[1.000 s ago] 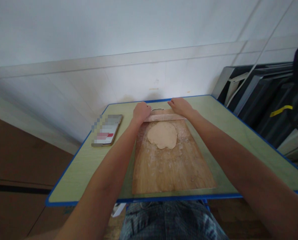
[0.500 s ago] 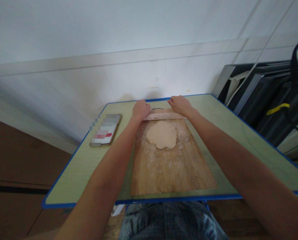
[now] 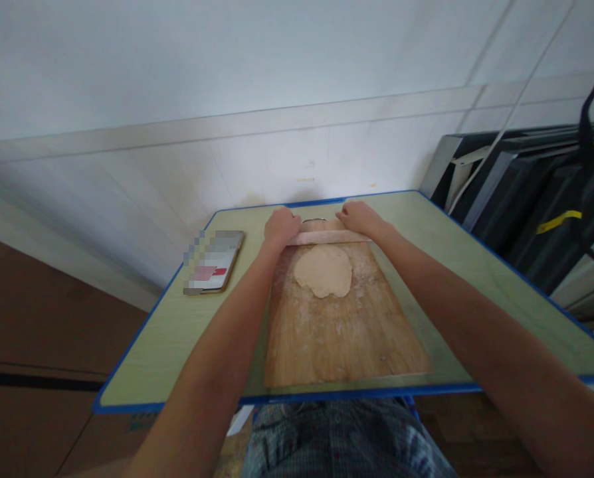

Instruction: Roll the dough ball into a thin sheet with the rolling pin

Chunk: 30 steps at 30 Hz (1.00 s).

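A floury wooden rolling pin [image 3: 324, 237] lies crosswise over the far end of a wooden board [image 3: 347, 345]. My left hand [image 3: 282, 226] is closed on the pin's left end, and my right hand [image 3: 363, 218] grips its right end; the fingertips of both are partly hidden. Just on the near side of the pin, a flat, roundish sheet of dough [image 3: 323, 271] with an uneven near edge rests on the board. Loose flour is scattered around the dough.
Left of my left forearm, a phone [image 3: 217, 262] lies on the light green table [image 3: 177, 345] with blue edging. A white wall [image 3: 277, 159] rises behind the table. Dark flat panels [image 3: 521, 199] lean at the right, with a black strap [image 3: 585, 133] hanging before them.
The view has tilted slightly. Both hands stay on the rolling pin at the board's far end, and the dough looks about the same.
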Each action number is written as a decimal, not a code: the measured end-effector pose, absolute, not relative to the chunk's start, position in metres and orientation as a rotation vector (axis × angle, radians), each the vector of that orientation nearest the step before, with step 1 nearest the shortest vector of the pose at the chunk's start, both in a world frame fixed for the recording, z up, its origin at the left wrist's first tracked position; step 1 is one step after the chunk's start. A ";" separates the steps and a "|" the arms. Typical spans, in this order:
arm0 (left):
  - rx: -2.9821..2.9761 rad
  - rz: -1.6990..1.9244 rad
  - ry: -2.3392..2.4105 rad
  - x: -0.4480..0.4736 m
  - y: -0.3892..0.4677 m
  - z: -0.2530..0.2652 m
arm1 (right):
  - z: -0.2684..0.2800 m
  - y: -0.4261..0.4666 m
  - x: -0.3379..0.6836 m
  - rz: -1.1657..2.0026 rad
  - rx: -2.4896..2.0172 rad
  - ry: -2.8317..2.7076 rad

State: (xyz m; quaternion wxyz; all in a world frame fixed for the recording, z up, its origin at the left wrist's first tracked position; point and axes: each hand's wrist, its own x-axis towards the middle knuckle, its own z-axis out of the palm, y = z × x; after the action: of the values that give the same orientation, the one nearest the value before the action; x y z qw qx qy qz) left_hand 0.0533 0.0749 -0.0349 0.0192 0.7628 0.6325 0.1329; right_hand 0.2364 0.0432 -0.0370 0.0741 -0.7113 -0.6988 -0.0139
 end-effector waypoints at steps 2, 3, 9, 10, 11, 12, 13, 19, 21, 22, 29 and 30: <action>2.361 0.407 1.968 0.053 0.073 -0.035 | -0.037 0.041 0.236 -0.041 -2.146 -2.082; 2.361 0.407 1.968 0.053 0.073 -0.035 | -0.038 0.040 0.236 -0.039 -2.152 -2.073; 2.364 0.386 1.979 0.054 0.068 -0.035 | -0.043 0.041 0.238 0.011 -2.202 -2.021; 2.362 0.379 1.984 0.054 0.068 -0.035 | -0.043 0.041 0.238 0.025 -2.212 -2.011; 2.360 0.373 1.989 0.054 0.067 -0.035 | -0.044 0.041 0.238 0.038 -2.222 -2.001; 2.361 0.365 1.992 0.054 0.067 -0.035 | -0.045 0.041 0.238 0.051 -2.231 -1.993; 2.363 0.358 1.991 0.053 0.066 -0.035 | -0.045 0.041 0.238 0.062 -2.239 -1.985; 2.365 0.343 1.988 0.053 0.065 -0.035 | -0.045 0.037 0.237 0.101 -2.257 -1.957; 2.379 0.345 1.989 0.053 0.065 -0.035 | -0.045 0.035 0.236 0.108 -2.257 -1.954; 2.384 0.344 1.990 0.053 0.064 -0.035 | -0.045 0.034 0.236 0.111 -2.258 -1.952; 2.393 0.304 1.998 0.054 0.062 -0.033 | -0.045 0.030 0.235 0.130 -2.248 -1.953; 2.392 0.294 2.000 0.054 0.061 -0.033 | -0.045 0.030 0.235 0.132 -2.246 -1.954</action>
State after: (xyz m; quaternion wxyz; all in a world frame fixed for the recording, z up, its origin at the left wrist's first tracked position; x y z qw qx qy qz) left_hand 0.0541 0.0614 -0.0329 0.0049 0.7639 0.6385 0.0940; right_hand 0.2355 0.0301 -0.0447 0.0809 -0.7512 -0.6536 0.0441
